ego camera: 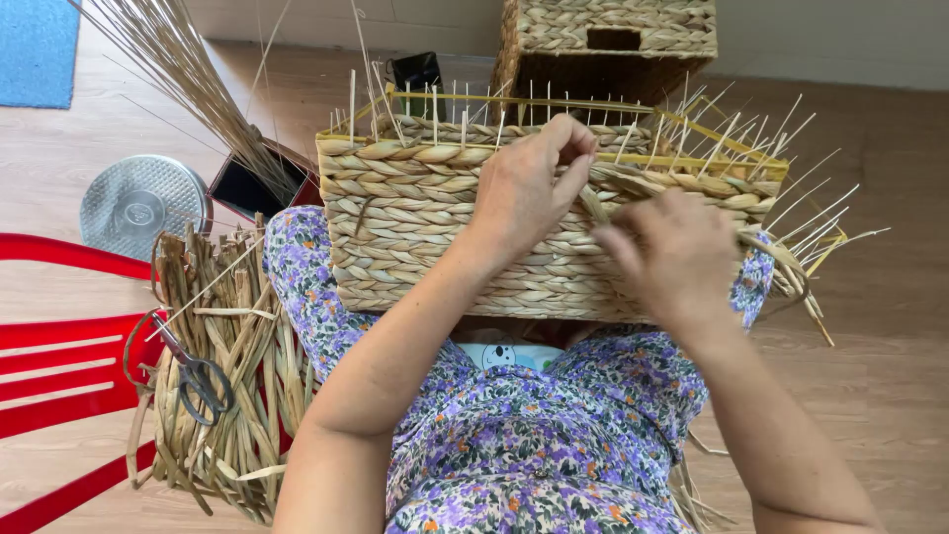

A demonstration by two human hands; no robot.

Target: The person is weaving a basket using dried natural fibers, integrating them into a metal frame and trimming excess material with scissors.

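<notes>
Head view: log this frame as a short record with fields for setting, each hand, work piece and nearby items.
setting: person seated, basket on lap, wooden floor
work piece: rectangular woven basket, unfinished, thin upright stakes along its rim
left hand: left hand on the top edge, fingers pinching at the rim
right hand: right hand against the basket front, gripping a fibre strand
nearby: scissors on a bundle of dried fibre, red chair, round metal lid, second woven basket

A pale wooden floor (890,396) fills the room in soft daylight. A blue mat (35,49) lies at ten o'clock, a red chair (59,336) at eight o'clock.
</notes>
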